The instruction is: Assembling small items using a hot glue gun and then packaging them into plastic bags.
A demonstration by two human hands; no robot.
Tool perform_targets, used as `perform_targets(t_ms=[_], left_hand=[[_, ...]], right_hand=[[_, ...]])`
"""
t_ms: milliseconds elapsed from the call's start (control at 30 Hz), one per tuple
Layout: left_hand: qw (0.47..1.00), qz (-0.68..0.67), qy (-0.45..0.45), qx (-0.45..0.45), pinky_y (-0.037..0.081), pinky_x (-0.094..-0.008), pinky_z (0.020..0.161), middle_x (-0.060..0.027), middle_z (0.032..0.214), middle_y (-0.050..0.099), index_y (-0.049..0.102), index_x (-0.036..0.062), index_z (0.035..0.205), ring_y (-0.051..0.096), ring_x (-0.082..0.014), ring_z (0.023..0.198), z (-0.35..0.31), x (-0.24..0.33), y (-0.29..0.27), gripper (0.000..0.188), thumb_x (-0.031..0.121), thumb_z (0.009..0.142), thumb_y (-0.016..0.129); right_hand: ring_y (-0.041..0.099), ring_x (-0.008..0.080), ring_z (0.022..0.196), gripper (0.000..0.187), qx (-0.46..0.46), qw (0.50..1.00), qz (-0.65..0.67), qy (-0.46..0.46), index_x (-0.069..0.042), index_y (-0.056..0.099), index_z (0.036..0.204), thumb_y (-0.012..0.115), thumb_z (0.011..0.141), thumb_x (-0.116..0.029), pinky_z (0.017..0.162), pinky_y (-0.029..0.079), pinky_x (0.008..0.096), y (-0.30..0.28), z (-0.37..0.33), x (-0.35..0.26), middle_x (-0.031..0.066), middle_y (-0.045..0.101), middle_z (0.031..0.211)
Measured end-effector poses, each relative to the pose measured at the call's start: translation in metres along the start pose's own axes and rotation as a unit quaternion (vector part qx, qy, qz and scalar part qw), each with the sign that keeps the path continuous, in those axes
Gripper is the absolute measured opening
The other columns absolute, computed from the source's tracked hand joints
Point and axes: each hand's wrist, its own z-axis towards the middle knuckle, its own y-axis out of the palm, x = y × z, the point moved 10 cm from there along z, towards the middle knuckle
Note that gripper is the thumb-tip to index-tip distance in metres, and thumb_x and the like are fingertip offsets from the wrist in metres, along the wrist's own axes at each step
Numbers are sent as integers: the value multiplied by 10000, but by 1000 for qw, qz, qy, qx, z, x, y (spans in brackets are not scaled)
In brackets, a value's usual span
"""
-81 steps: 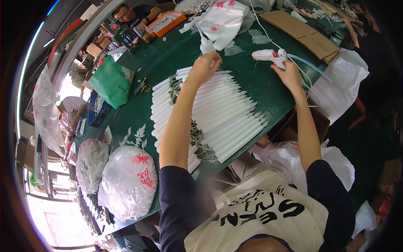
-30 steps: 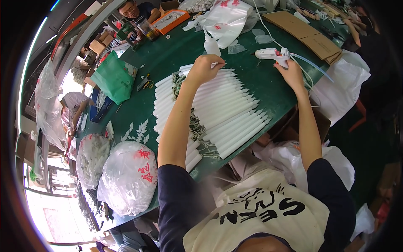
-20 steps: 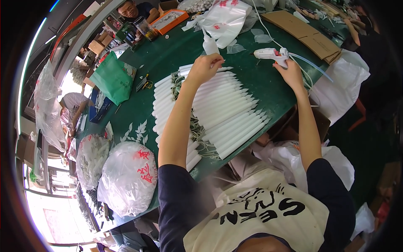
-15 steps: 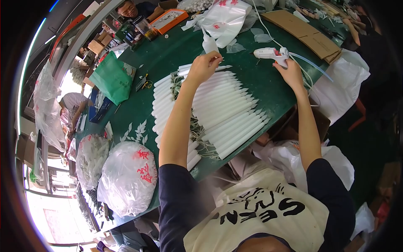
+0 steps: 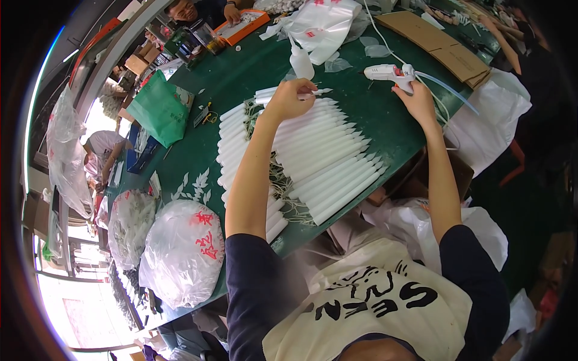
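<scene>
My right hand point(image 5: 416, 101) is wrapped round the handle of a white glue gun point(image 5: 388, 73), whose nozzle points left above the green table. My left hand point(image 5: 292, 100) is closed in a pinch at the far end of a row of white stick candles point(image 5: 322, 135). A white pointed candle tip point(image 5: 324, 91) sticks out just right of its fingertips; the fingers partly hide what they grip. The candles lie side by side with their pointed tips to the right. Thin pale wires point(image 5: 283, 189) show at their left ends, next to a second row point(image 5: 232, 141).
A white squeeze bottle point(image 5: 301, 63) stands beyond my left hand. Flat cardboard point(image 5: 430, 45) lies far right. White leaf-shaped pieces point(image 5: 195, 186), a stuffed clear bag point(image 5: 183, 256) and a green bag point(image 5: 159, 111) are on the left. A co-worker reaches into an orange box point(image 5: 247, 27).
My left hand has lowered slightly toward the candle row, its fingertips now beside a pointed tip. The glue gun has hardly shifted. The co-worker's hand has come into the orange box.
</scene>
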Motion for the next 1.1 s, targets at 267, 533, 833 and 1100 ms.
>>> perform_targets(t_ms=[267,533,833,1100], left_hand=[[999,35,-12,-29,483,-292,785,-103,786,649,613,-23,813,614,-185,737,-2,-1,0,158,60,686,569],[999,38,0,-27,485,-301,784,-98,802,655,632,-16,827,623,-200,763,-2,5,-2,137,76,733,590],[999,32,0,-9,479,-301,723,-114,817,656,636,-4,845,629,-231,769,4,11,-3,120,71,765,586],[998,-56,-34,11,479,-264,683,-85,738,613,548,-25,886,592,-134,691,5,-1,2,130,92,832,562]], right_hand=[[598,357,726,373,3,1000,-3,-2,32,605,886,677,732,-300,655,466,389,-1,0,0,216,614,780],[592,361,739,395,-7,1000,7,1,61,604,873,670,747,-308,671,457,371,0,0,1,240,605,828],[603,356,739,396,-1,1000,10,-7,45,607,894,702,712,-294,669,470,378,-1,1,0,216,619,804],[606,344,708,406,-13,1000,21,-4,56,619,829,732,674,-302,653,472,358,0,7,0,207,621,769]])
